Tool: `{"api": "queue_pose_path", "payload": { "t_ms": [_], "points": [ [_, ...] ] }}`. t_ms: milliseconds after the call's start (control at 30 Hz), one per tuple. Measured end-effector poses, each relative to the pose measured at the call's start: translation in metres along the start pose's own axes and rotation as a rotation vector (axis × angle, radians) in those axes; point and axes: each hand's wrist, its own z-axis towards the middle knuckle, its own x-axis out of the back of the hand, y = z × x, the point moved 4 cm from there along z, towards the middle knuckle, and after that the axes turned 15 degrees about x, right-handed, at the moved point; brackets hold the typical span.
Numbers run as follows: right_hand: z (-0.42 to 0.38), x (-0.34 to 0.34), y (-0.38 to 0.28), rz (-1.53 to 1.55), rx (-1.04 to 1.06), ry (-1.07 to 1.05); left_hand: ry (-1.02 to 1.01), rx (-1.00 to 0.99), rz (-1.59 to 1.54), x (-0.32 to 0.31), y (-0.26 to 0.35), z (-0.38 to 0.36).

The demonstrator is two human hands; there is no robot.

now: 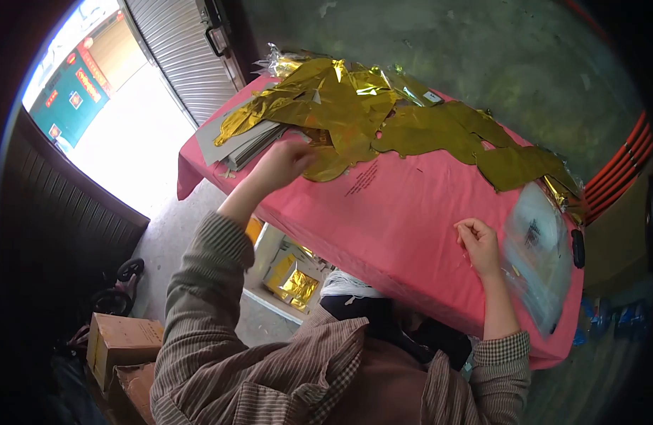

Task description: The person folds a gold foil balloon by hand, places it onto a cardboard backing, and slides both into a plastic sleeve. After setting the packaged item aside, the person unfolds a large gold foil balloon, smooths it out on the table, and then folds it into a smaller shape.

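Note:
My left hand (287,164) is closed above the near left part of the table, beside the stack of grey sheets (252,146) and the edge of the gold foil balloons (326,106). What its fingers hold, if anything, I cannot make out. The flat, shiny balloons lie overlapping along the table's far side. Over the pink tablecloth (404,212), toward the right, my right hand (480,246) has its thumb and fingers pinched together. Anything between them is too small to name. Just right of that hand lie clear plastic bags (535,248).
A black object (577,248) sits at the table's right edge. Below the near edge stands an open box (270,297) with gold packets (298,285). Cardboard boxes (124,343) are on the floor at left, near an open doorway and shutter (174,49).

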Motion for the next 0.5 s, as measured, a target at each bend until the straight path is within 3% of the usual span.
{"api": "queue_pose_path", "payload": {
  "t_ms": [33,67,133,167,267,367,433,500],
  "points": [
    [0.0,0.0,0.001,0.008,0.023,-0.001,0.248,-0.163,0.239,-0.006,0.001,0.018],
    [0.0,0.001,0.0,0.004,0.028,0.007,0.252,-0.173,0.238,-0.015,-0.003,0.039],
    [-0.001,0.001,-0.002,0.003,-0.001,0.011,0.457,-0.193,0.588,-0.028,-0.001,0.068],
    [-0.003,0.001,-0.002,-0.003,0.004,0.016,0.464,-0.199,0.583,-0.035,0.001,0.078],
    [-0.001,0.001,-0.006,0.013,-0.029,0.025,0.216,-0.008,0.775,-0.044,0.004,0.102],
    [-0.004,0.0,-0.007,0.022,-0.111,0.021,0.196,0.049,0.819,-0.038,-0.004,0.116],
    [-0.002,0.0,-0.004,-0.005,-0.029,0.003,0.192,0.076,0.687,-0.026,-0.013,0.126],
    [-0.002,-0.001,-0.003,-0.003,-0.024,0.001,0.236,0.269,0.624,-0.01,-0.03,0.135]
  ]
}}
